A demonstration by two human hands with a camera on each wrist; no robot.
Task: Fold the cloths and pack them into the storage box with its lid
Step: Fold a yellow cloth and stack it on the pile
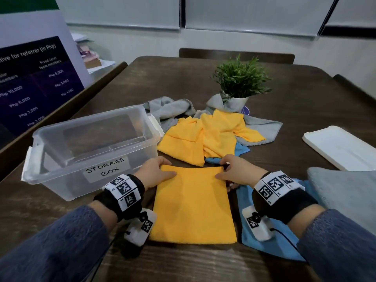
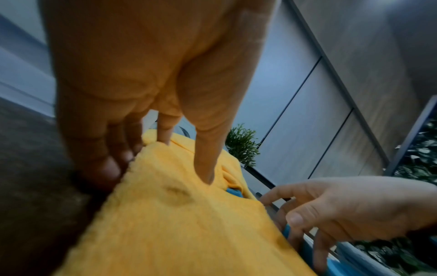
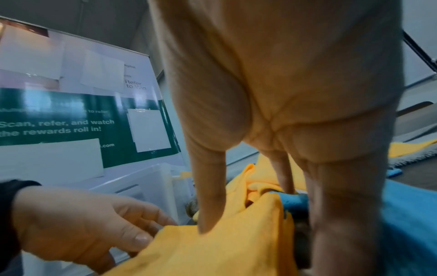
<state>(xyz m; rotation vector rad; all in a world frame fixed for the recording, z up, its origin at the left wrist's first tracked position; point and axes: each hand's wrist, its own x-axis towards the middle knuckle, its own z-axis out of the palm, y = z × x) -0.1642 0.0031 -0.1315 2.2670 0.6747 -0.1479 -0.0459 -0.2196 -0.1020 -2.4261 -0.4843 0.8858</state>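
A yellow cloth, folded into a rectangle, lies flat on the table in front of me. My left hand pinches its far left corner, thumb on top. My right hand pinches the far right corner with its thumb pressed on the cloth. The clear storage box, labelled and holding nothing, stands to the left. Its white lid lies at the right. Loose yellow cloths and grey cloths are heaped beyond my hands.
A blue cloth lies under my right wrist, and a grey cloth lies flat at the right edge. A potted plant stands behind the heap. A printed sign leans at the left beside the table.
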